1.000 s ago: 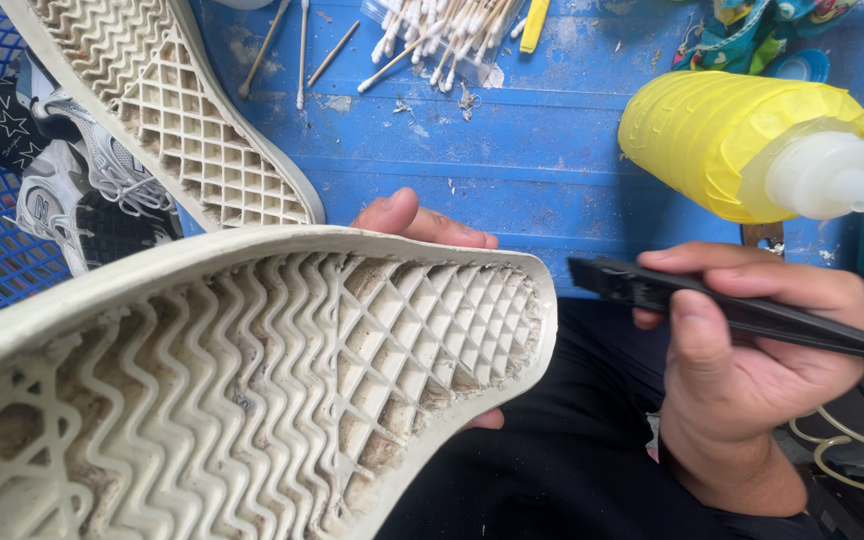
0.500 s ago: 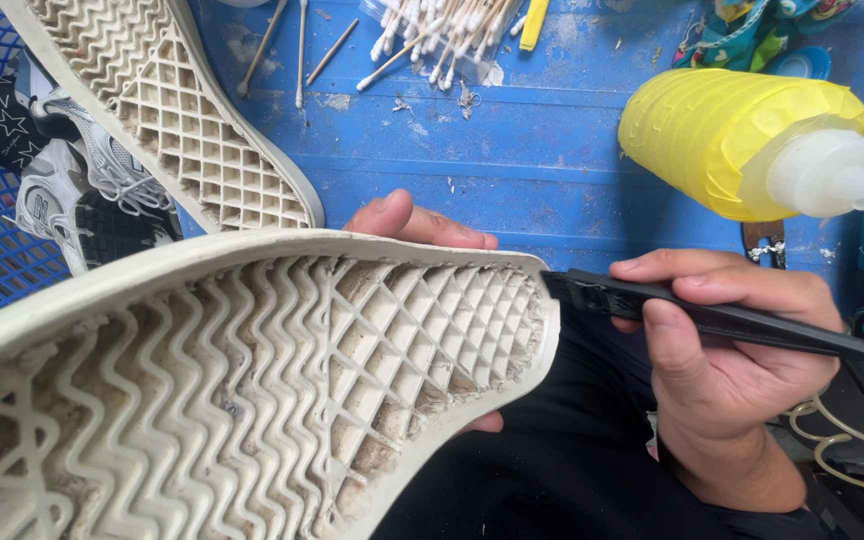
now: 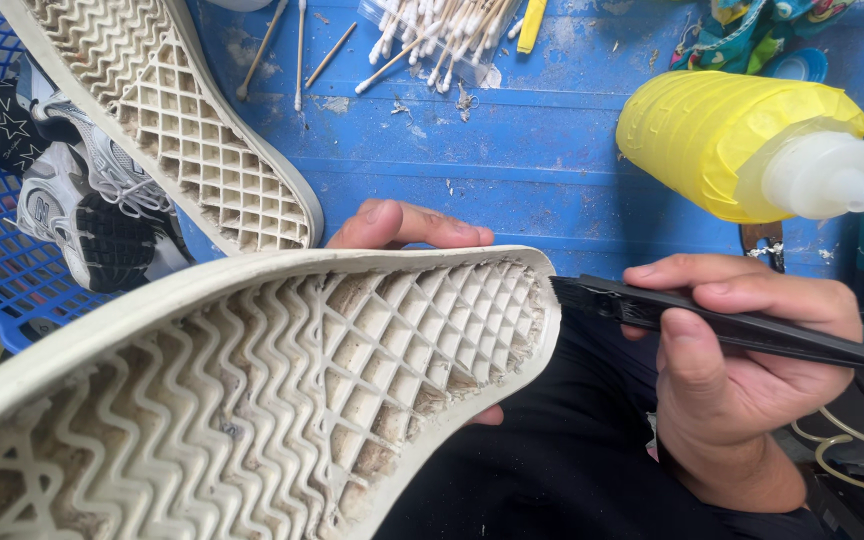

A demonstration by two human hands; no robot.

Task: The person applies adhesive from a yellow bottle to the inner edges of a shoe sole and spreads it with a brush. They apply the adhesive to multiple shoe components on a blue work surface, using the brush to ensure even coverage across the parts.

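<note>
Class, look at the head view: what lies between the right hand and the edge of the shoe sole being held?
In the head view, only the black brush spans it: the right hand holds the handle, and its tip meets the sole edge.

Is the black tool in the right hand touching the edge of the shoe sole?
Yes, the black tool in the right hand meets the shoe sole at its rim.

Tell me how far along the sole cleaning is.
Early, it seems. The left hand holds the shoe sole up, dirt still packed in its grooves. The right hand has the black brush at the sole's edge. The second shoe lies untouched.
</note>
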